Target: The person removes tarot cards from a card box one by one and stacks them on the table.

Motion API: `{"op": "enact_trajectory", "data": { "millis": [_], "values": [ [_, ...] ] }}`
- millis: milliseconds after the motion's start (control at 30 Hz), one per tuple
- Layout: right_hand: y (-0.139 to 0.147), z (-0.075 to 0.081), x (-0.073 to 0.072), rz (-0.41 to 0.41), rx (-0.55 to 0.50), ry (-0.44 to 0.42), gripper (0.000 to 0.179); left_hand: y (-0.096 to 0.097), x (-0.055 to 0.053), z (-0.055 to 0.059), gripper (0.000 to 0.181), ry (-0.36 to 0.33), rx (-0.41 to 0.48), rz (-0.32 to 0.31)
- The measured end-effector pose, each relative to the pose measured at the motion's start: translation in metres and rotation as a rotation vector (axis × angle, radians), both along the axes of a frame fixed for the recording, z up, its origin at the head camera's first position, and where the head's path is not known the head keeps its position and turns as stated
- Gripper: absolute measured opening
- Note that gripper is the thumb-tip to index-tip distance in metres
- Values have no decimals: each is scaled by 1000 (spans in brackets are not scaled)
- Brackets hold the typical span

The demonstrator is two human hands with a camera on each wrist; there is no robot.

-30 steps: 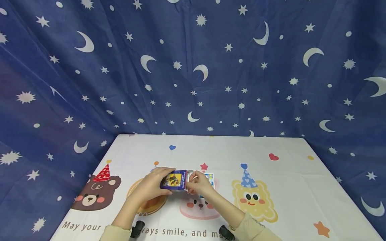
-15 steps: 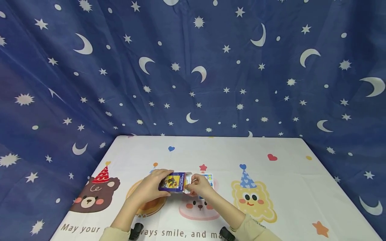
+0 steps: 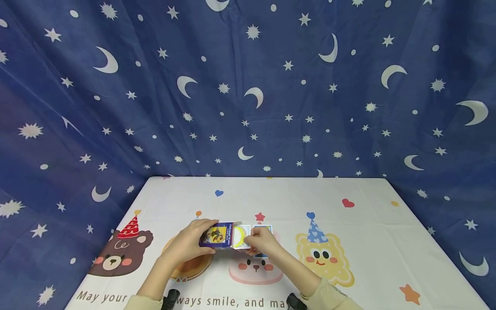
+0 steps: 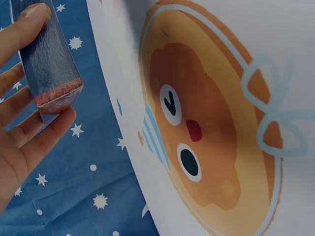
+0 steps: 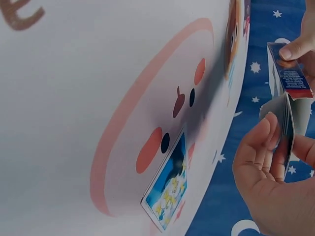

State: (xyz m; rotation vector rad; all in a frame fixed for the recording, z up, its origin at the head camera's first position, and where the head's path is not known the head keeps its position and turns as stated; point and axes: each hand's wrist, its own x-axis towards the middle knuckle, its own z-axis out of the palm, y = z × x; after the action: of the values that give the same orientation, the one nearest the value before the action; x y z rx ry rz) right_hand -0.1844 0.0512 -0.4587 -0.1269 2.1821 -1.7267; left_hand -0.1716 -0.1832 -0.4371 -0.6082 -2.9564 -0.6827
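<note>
in the head view, just below the frame's middle, the cards (image 3: 241, 236) jut from the right end of the box (image 3: 215, 235); sliding them is best kept straight along its length, i judge. the box and cards lie between the hands: the left hand (image 3: 186, 243) grips the box, the right hand (image 3: 265, 242) pinches the cards.

in the left wrist view, the box is at upper left, thumb above it; a light grip should avoid squeezing it.

in the right wrist view, the pinched cards are at right; even pressure should keep their edges square. a loose card (image 5: 170, 191) lies lower centre, apart from the hand.
</note>
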Motion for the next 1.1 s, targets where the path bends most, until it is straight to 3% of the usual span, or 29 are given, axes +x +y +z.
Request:
{"op": "enact_trajectory", "data": {
  "millis": [467,633,900,1100],
  "values": [
    [1,8,2,-4,-104,-105,17,-7,-1,-2,74,22,-5,-10],
    [3,6,2,0,-147,-95,24,-9,-1,-3,75,16,-15,11],
    [6,6,2,-30,-140,-77,22,-13,0,-4,77,3,-17,47],
    [10,4,2,-59,-200,-89,21,-16,1,-1,77,-6,-19,57]
  ]
}}
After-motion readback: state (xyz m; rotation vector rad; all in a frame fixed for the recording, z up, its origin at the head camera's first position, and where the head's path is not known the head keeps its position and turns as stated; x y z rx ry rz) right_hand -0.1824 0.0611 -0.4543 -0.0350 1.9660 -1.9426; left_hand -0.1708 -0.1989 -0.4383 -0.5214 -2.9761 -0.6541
